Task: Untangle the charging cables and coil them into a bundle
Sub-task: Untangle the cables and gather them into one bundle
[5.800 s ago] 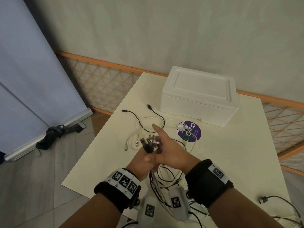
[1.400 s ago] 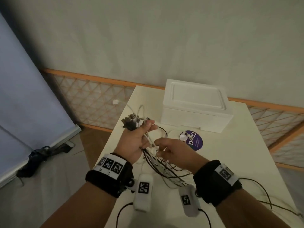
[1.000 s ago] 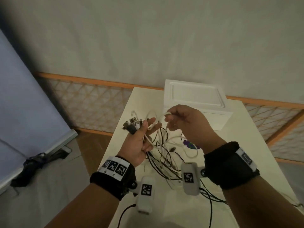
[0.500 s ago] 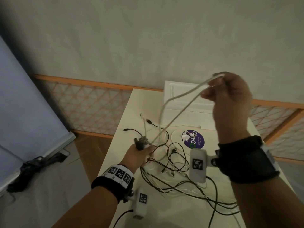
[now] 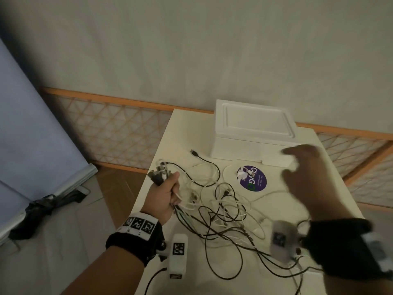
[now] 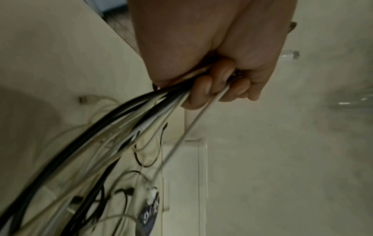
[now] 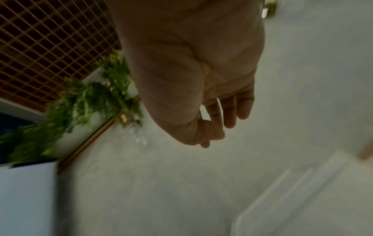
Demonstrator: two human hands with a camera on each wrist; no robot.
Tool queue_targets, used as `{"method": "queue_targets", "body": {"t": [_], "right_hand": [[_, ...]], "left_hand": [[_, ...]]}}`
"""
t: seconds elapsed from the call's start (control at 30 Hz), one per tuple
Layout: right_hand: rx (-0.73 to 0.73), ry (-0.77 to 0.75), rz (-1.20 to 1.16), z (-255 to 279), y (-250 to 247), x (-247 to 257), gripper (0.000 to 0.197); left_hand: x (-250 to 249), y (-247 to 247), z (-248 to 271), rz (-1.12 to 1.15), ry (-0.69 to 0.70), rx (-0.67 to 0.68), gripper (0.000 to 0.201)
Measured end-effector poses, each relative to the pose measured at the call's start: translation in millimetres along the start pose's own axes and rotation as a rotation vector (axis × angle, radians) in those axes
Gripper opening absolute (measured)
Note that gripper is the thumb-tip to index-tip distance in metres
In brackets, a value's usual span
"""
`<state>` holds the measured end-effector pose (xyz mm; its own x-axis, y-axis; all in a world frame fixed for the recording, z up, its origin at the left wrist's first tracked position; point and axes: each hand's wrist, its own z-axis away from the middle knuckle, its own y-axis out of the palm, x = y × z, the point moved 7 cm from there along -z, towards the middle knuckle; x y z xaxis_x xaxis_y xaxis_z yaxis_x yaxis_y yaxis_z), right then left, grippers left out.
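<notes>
left hand grip pinching cables; right hand grip spread, empty

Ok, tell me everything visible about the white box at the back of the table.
The white box looks like foam, matte and rectangular, with a lid that has a recessed panel and a seam above the base. It is closed and sits flat at the far end of the table. A small notch shows at its front bottom edge. The blurred right hand hovers before its right corner; contact cannot be judged.

Black and white charging cables lie tangled.
</notes>
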<state>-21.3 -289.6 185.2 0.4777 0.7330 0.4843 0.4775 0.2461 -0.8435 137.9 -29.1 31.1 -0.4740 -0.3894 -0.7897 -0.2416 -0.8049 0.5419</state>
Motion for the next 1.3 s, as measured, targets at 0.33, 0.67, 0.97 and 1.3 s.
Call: {"method": "queue_targets", "body": {"t": [0.33, 0.67, 0.97, 1.3], "right_hand": [[0.636, -0.476, -0.027, 54, 139, 85, 0.018], [0.45, -0.186, 0.356, 2, 89, -53, 0.016], [-0.012, -0.023, 0.171, -16, 2, -103, 0.019], [0.865, -0.301, -0.051, 62, 128, 11, 0.042]], "left_hand": [[-22, 41, 18, 0.073, 0.068, 0.137, 0.019], [-52, -65, 10, 0.3, 0.137, -0.401, 0.033], [-46, -51, 24, 0.249, 0.142, -0.398, 0.045], [-57, 33, 45, 0.235, 0.171, -0.099, 0.039]]}}
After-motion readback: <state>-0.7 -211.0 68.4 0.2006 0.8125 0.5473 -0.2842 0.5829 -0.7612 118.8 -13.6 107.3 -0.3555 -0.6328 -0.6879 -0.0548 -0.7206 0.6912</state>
